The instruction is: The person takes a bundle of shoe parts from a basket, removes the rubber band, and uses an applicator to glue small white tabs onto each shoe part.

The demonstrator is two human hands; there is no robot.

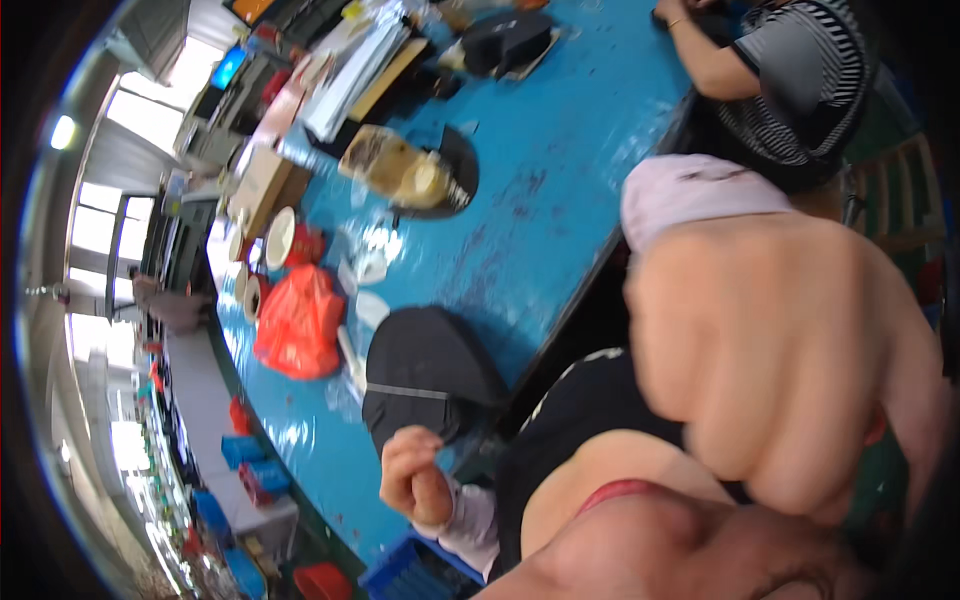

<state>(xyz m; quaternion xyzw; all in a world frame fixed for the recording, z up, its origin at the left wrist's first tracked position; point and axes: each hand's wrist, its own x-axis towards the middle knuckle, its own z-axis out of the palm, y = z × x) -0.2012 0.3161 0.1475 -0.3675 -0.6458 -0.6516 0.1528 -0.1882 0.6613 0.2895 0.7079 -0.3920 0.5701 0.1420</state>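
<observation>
My left hand [412,477], in a pale pink sleeve, is raised near the table's near edge, its fingers loosely curled; no object shows in it. Right beside it on the table lies a rounded black fabric piece [425,365] with a light seam line across it. My right hand [765,345] looms large and blurred close to the camera, its back showing and a pale pink cuff [695,190] above it. The ends of its fingers are smeared or turned away, so whether it grips anything does not show.
On the blue table [540,240] sit a red plastic bag [300,325], tape rolls [280,238], a yellowish block-like item [400,170] on a black piece, and stacked papers [365,75]. Across the table's right corner a person in a striped top [810,85] sits. A blue crate [415,572] stands below.
</observation>
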